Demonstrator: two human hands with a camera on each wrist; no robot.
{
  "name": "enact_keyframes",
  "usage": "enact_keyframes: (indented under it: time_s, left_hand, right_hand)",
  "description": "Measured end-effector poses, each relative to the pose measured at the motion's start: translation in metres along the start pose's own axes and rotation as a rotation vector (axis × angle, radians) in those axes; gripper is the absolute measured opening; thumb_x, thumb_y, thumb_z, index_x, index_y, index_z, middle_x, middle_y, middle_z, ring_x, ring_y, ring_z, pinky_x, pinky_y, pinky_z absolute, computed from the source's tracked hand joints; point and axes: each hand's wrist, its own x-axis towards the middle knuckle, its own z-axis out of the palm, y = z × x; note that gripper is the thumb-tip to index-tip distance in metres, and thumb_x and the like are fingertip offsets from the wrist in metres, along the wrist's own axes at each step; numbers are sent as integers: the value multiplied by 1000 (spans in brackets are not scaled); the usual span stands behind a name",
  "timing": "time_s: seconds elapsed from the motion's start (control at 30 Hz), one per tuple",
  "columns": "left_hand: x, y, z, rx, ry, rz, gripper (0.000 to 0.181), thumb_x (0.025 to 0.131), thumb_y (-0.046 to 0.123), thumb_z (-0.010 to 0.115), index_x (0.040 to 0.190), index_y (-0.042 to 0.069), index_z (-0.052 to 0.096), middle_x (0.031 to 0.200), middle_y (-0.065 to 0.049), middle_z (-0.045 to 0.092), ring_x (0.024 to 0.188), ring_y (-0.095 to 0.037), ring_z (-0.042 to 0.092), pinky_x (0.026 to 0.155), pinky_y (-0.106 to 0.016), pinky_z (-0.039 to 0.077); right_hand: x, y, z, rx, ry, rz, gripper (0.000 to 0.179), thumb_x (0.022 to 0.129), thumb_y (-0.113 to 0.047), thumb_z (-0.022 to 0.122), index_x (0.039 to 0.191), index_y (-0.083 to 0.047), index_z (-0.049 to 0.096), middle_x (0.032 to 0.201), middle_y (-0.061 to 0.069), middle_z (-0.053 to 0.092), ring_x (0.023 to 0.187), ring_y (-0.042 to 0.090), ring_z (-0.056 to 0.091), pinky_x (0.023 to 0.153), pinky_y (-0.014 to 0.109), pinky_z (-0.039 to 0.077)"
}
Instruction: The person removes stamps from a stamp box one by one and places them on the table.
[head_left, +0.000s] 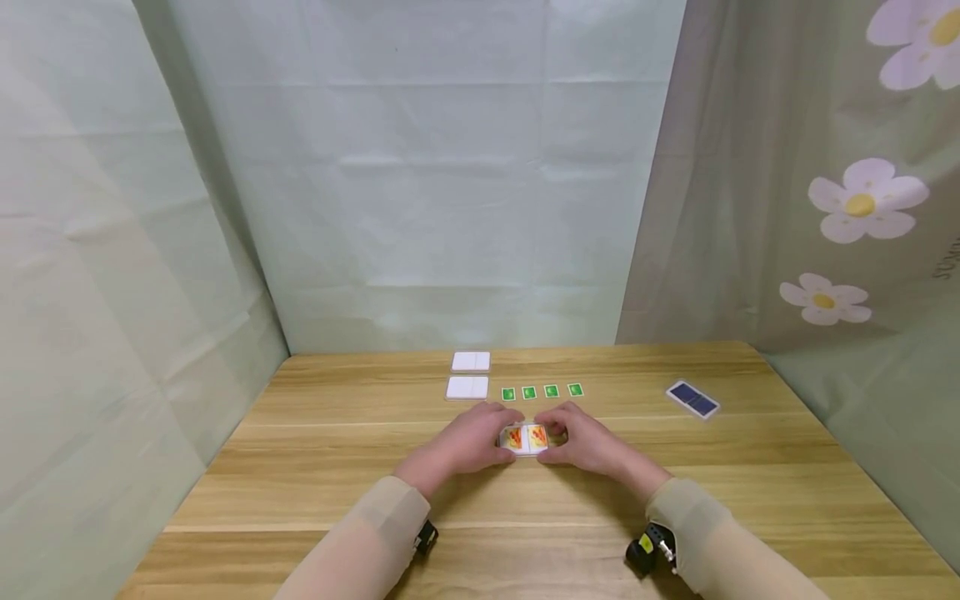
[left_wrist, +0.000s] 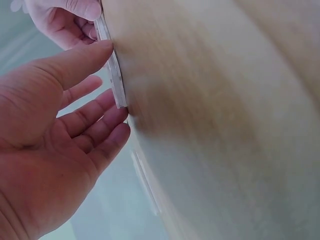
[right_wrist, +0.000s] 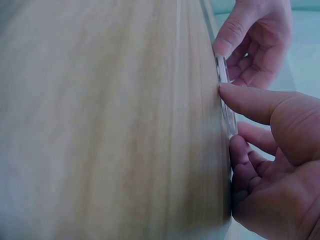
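A small flat clear case [head_left: 526, 442] lies low at the wood tabletop, showing two white cards side by side with matching orange-red pictures. My left hand [head_left: 471, 440] pinches its left end, thumb at the near edge and fingers round the far side. At the opposite end, my right hand [head_left: 588, 442] holds it in the same way. Seen edge-on in the left wrist view, the case [left_wrist: 117, 82] is a thin transparent slab between thumb and fingertips. The right wrist view also shows the case [right_wrist: 228, 110] from its edge, with both thumbs against it.
Several small green cards [head_left: 551, 391] form a row beyond the hands. Two clear cases with white cards, one nearer [head_left: 467, 387] and one farther [head_left: 471, 361], lie at back left. A case with dark blue cards [head_left: 693, 400] sits tilted at right. Curtains [head_left: 450, 208] hang behind the table.
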Motion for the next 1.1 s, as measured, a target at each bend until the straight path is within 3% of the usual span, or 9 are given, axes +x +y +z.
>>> enact_keyframes:
  time_s: [1.1]
  left_hand:
    - [1,0,-9,41,-38,58,48,101,27,84,144,9,70,132,-5,75,109,-18,67,98,-40,56]
  right_hand:
    - [5,1,1,20,2,36,56,87,-16,97,137,-5,73,121,6,59,110,22,57,99,44,50]
